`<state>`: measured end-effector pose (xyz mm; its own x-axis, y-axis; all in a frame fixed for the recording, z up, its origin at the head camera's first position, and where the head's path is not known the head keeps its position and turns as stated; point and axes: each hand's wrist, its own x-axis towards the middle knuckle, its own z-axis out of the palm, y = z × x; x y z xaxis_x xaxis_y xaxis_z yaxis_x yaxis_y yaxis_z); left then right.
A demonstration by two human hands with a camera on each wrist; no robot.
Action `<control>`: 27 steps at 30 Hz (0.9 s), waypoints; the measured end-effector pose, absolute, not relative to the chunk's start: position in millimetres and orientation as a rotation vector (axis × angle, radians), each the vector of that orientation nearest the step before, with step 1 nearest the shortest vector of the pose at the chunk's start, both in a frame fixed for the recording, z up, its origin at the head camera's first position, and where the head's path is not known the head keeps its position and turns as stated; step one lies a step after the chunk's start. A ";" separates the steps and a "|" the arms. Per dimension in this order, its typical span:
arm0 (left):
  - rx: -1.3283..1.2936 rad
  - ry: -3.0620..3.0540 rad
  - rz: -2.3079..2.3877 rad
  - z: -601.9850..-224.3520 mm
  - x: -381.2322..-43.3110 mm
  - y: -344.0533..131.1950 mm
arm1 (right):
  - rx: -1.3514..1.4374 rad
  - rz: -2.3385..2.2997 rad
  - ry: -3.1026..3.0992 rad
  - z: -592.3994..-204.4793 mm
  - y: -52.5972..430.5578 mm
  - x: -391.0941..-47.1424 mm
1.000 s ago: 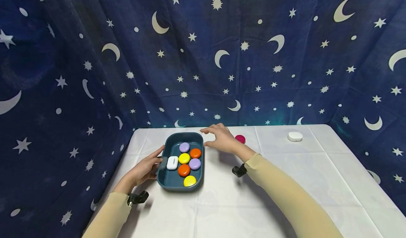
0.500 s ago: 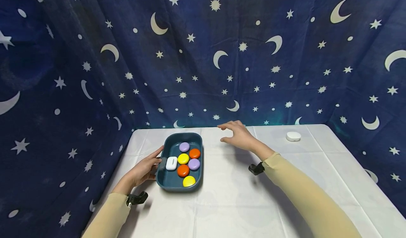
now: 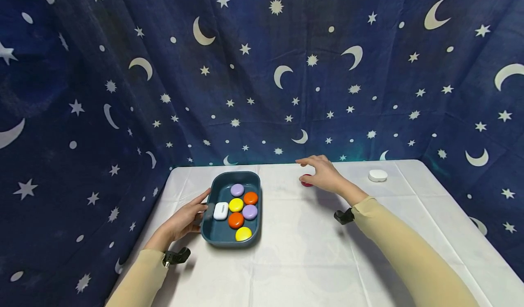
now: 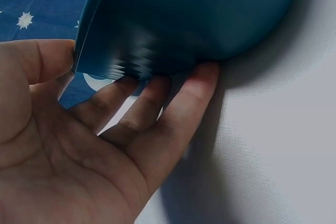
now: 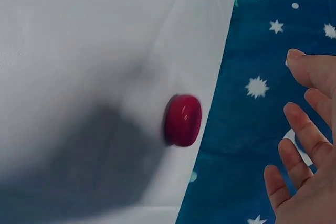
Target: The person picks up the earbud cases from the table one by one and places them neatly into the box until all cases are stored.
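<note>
A dark blue rectangular tray [image 3: 209, 238] with rounded corners stands at the left of the table. My left hand [image 3: 183, 220] holds its left side, thumb at the rim and fingertips against the outer wall. Inside lie several glossy round pieces in lilac, orange and yellow, among them a yellow piece [image 3: 236, 205], and a small white rounded case [image 3: 221, 211]. My right hand [image 3: 325, 175] hovers at the back of the table, fingers spread with nothing between them. A dark red round piece [image 5: 183, 120] lies beneath it, partly hidden by the thumb in the head view.
A white oval piece [image 3: 377, 175] lies at the back right of the white-covered table [image 3: 303, 252]. Behind and beside the table hangs a dark blue curtain [image 3: 254, 47] with moons and stars. Black wrist cameras jut from both wrists.
My right hand has moved right, away from the tray, to over the dark red piece, its fingers still spread. The left hand and the tray have stayed in place.
</note>
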<state>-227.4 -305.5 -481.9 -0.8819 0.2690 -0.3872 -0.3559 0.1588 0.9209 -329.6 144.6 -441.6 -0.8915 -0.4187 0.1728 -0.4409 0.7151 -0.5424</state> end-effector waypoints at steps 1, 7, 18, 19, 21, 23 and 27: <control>-0.084 1.972 1.775 -481.8 -227.3 -305.5 | 0.707 0.923 -2.877 -442.9 146.8 -330.4; -0.078 1.967 1.788 -481.7 -227.7 -305.5 | 0.601 0.919 -2.917 -450.4 156.7 -334.0; -0.054 1.985 1.795 -484.7 -230.2 -309.2 | 0.572 0.972 -2.931 -462.4 165.5 -337.1; -0.051 1.984 1.795 -485.0 -230.3 -309.7 | 0.569 0.976 -2.931 -463.1 166.1 -337.6; -0.041 1.981 1.796 -485.6 -230.1 -310.3 | 0.562 0.974 -2.936 -465.0 167.3 -338.6; -0.027 1.983 1.794 -486.0 -229.9 -310.4 | 0.554 0.974 -2.943 -466.7 168.7 -339.1; -0.017 1.990 1.791 -486.4 -229.4 -309.6 | 0.543 0.985 -2.948 -469.6 171.9 -338.6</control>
